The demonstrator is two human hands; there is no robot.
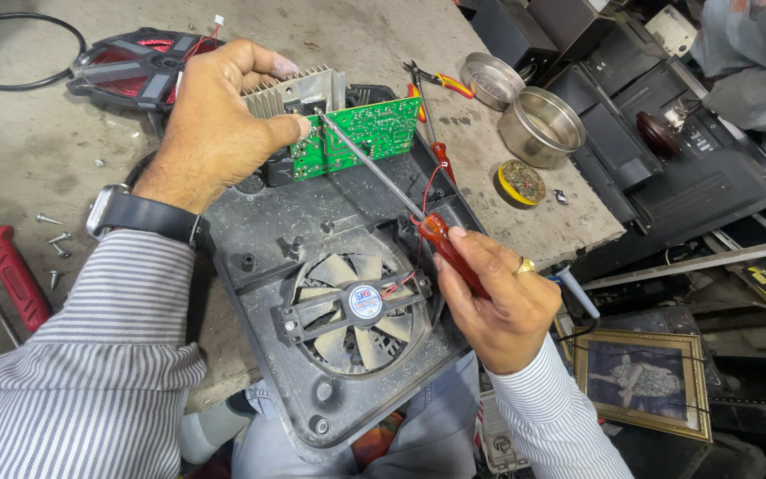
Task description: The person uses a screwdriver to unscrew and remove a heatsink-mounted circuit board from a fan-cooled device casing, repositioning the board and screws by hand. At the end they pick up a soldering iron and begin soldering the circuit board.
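Left hand: my left hand (214, 120), upper middle of the frame, is clamped on the green circuit board (358, 135) and its finned heat sink (299, 91), tilting them up off the housing.
Right hand: my right hand (498, 297), lower right of centre, is closed round the red handle of the screwdriver (401, 191).
Tool tip: the shaft runs up and left; its tip sits on the board's upper left edge, right by my thumb.
Housing: the black plastic housing (268, 231) lies half on the worktop (507, 204), half over my lap, with the fan (363, 303) in its lower middle.
Step in hand: I judge I'm working a screw or fastening at the board.
Next move: needs the tip kept square and the board held steady.
Nearby: loose screws (53, 239) at the left edge, two round tins (541, 126) upper right.
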